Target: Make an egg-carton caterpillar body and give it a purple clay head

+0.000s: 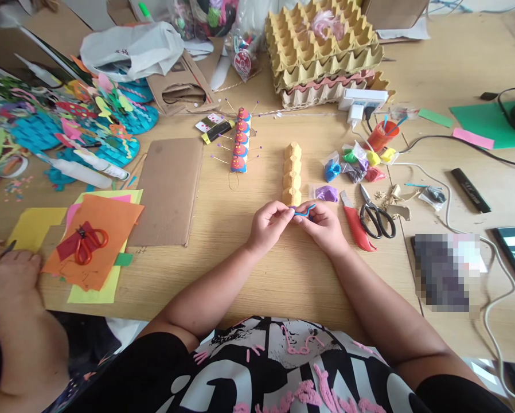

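Note:
Both hands meet just below a strip of yellow egg carton (292, 172) that lies lengthwise on the table. My left hand (271, 226) pinches one end of a thin, wavy blue piece (303, 213), with a bit of purple at the fingertips. The fingers of my right hand (324, 228) are closed on the other end of the same piece. Up and to the left stands a painted blue and red carton strip (240, 140) with faces and purple-tipped sticks. Small bags of coloured clay, one of them purple (326, 193), lie right of the yellow strip.
A red cutter (357, 228) and black scissors (377, 221) lie right of my hands. Brown cardboard (167, 192) and coloured paper (96, 241) are on the left, beside another person's hand (10, 272). Egg trays (324, 54) stand behind; a white cable runs along the right.

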The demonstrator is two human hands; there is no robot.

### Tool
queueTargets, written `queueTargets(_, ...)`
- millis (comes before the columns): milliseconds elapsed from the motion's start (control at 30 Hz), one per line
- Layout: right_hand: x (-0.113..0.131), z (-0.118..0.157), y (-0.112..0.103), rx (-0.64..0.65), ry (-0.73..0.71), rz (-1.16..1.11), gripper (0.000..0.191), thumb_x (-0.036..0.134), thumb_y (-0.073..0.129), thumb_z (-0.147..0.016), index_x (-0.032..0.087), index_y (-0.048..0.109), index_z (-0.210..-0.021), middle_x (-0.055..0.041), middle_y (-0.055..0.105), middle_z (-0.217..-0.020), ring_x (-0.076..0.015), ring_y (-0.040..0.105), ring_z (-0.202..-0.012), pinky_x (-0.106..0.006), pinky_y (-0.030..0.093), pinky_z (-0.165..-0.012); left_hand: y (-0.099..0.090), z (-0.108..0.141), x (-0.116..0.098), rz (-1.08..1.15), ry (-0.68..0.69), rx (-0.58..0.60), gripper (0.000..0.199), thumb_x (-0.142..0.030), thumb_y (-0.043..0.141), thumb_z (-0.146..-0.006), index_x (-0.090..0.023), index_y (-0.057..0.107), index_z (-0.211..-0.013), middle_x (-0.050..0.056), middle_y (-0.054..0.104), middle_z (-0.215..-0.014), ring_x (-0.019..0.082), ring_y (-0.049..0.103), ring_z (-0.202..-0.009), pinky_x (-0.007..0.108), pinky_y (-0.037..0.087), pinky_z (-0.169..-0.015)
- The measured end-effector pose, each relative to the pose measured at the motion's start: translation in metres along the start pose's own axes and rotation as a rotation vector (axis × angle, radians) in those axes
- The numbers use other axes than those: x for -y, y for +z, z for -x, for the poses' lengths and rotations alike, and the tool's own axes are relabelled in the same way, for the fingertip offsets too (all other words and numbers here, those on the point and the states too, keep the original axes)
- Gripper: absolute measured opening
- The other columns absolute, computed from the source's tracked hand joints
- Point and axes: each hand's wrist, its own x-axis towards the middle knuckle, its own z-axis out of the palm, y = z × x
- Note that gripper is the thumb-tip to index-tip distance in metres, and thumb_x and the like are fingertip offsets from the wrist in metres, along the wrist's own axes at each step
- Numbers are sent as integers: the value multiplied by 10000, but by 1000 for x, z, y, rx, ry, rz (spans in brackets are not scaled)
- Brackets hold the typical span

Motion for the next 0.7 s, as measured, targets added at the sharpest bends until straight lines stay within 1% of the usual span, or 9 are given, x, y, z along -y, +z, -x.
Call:
queueTargets(67, -1, 0, 0, -18, -2, 13, 451, 612, 954, -731, 247, 736, -880, -25, 753, -877, -167, 652, -780, -325, 572, -745, 1, 0, 0, 5, 2, 2, 493, -653, 715, -953, -197, 676, -771, -6, 679, -742, 125, 594, -722, 267, 484, -725)
queueTargets(133, -2, 1, -1, -26, -4, 30, 460, 625, 950, -729, 242, 725, -848, -20, 742, -841, -161, 638, -749, -323, 562, -724, 1, 0, 0, 15, -6, 4, 481, -651, 719, -952, -198, 685, -794, 2, 702, -769, 127, 617, -739, 266, 500, -735)
queueTargets(200, -2, 1, -2, -33, -8, 40, 464, 624, 955, -722, 238, 716, -819, -8, 723, -793, -149, 616, -712, -311, 539, -697, 2, 1, 1, 61, -18, 13, 439, -636, 737, -946, -202, 716, -888, 23, 754, -865, 135, 664, -798, 267, 530, -771)
queueTargets(267, -2, 0, -2, -44, -10, 45, 474, 616, 971, -701, 236, 707, -799, 1, 709, -760, -143, 598, -691, -301, 514, -673, 2, 1, 2, 113, -25, 38, 407, -609, 761, -940, -213, 744, -1032, 51, 792, -989, 153, 712, -886, 278, 561, -823)
queueTargets(333, 0, -1, -3, -56, -4, 49, 495, 625, 981, -678, 236, 693, -783, 3, 702, -749, -147, 592, -688, -304, 508, -667, 2, 2, 2, 109, -10, 71, 388, -572, 771, -946, -223, 761, -1116, 74, 806, -1065, 173, 733, -951, 297, 578, -856)
queueTargets(433, 2, -2, -3, -67, 6, 48, 531, 661, 970, -668, 238, 662, -752, 8, 675, -728, -153, 581, -682, -318, 520, -680, 2, 1, 1, 23, 69, 100, 308, -506, 788, -948, -231, 805, -1084, 85, 820, -1071, 181, 728, -940, 316, 581, -850)
queueTargets(533, 4, -2, -3, -66, 7, 45, 538, 668, 957, -686, 235, 642, -728, 24, 614, -676, -144, 537, -652, -315, 502, -674, 2, 0, 2, -14, 123, 81, 224, -446, 817, -933, -237, 835, -1011, 73, 824, -1010, 176, 729, -910, 312, 581, -820)
queueTargets(600, 3, -2, -4, -49, -7, 43, 521, 670, 928, -734, 231, 648, -736, 31, 578, -651, -136, 506, -636, -309, 479, -666, 2, -1, 3, -9, 132, 63, 185, -417, 814, -941, -237, 844, -976, 67, 820, -986, 177, 742, -928, 306, 586, -825)
queueTargets(700, 2, -1, -5, -37, -28, -7, 494, 699, 833, -837, 234, 668, -800, 33, 552, -638, -134, 479, -619, -298, 432, -631, 2, -2, 3, 6, 135, 40, 183, -409, 785, -969, -241, 851, -998, 65, 814, -989, 172, 749, -941, 305, 595, -854)
